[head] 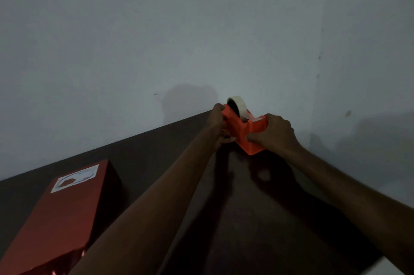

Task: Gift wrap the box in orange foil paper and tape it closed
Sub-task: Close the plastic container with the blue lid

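Closest to the camera, bottom left, is the box [60, 214], already covered in orange foil with a white label on top, sitting on the dark desk [257, 218]; its near end looks crumpled and shiny. Both arms reach out past it to the far edge of the desk by the grey wall [201, 28]. There the left hand [218, 123] and right hand [276, 132] are both curled around an orange dispenser [246, 133], one at each end. A pale tape roll [238, 105] sits in the top of it. Box and dispenser are well apart
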A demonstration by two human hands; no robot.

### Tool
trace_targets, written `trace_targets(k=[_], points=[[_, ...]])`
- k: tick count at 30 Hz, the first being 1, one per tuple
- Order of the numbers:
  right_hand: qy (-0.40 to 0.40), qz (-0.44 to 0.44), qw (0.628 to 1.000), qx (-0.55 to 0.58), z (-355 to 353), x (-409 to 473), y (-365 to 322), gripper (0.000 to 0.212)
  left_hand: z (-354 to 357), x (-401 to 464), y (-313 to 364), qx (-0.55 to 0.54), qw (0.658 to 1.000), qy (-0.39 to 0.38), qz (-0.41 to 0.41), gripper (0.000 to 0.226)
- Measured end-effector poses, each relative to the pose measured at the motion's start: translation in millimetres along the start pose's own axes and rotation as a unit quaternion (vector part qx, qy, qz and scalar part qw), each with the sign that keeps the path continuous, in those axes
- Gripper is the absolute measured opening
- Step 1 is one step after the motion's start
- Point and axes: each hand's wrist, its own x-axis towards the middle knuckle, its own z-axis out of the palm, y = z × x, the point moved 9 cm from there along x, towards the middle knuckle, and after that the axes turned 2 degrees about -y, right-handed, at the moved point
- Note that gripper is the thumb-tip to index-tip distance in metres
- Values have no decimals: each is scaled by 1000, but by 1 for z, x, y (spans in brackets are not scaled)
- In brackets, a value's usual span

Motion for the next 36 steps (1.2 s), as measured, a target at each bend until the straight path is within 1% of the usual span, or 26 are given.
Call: trace_targets(k=[4, 7, 10, 12, 14, 15, 17, 19, 22, 24, 25, 28, 30, 32, 36], points=[[-11, 12, 1000, 7, 4, 3, 4, 59, 0, 5, -2, 2, 1000, 0, 5, 55], [-28, 23, 999, 7, 8, 1, 9, 65, -1, 1, -3, 5, 1000, -16, 10, 54], [-40, 36, 999, -11, 6, -5, 11, 72, -9, -7, -3, 31, 999, -6, 27, 42], [-32, 42, 998, -21, 2, -15, 6, 72, -23, -15, -5, 41, 999, 7, 30, 36], [-17, 48, 999, -16, -1, -24, 2, 68, -38, -18, -6, 62, 997, 23, 36, 46], [-14, 46, 999, -6, -1, -32, -3, 67, -49, -22, -6, 73, 996, 35, 41, 52], [-25, 31, 999, 36, 3, -49, -17, 67, -70, -38, -2, 84, 993, 55, 62, 54], [-40, 4, 996, 74, 8, -63, -36, 68, -86, -54, 5, 103, 989, 64, 86, 51], [-81, -20, 995, 62, 24, -84, -69, 69, -111, -85, 19, 159, 978, 79, 111, 37], [-101, -41, 992, 55, 39, -100, -98, 70, -137, -111, 29, 229, 960, 104, 126, 27], [-110, -51, 991, 55, 45, -106, -109, 71, -146, -122, 34, 281, 944, 112, 135, 26], [-148, -84, 983, 62, 69, -126, -146, 65, -179, -164, 44, 430, 874, 155, 164, 30], [-175, -117, 976, 56, 87, -141, -173, 59, -205, -194, 43, 467, 848, 189, 166, 32], [-192, -141, 970, 47, 100, -154, -191, 57, -222, -215, 39, 485, 832, 210, 167, 31], [-212, -192, 958, 30, 130, -179, -226, 54, -266, -250, 27, 542, 785, 263, 144, 37]])
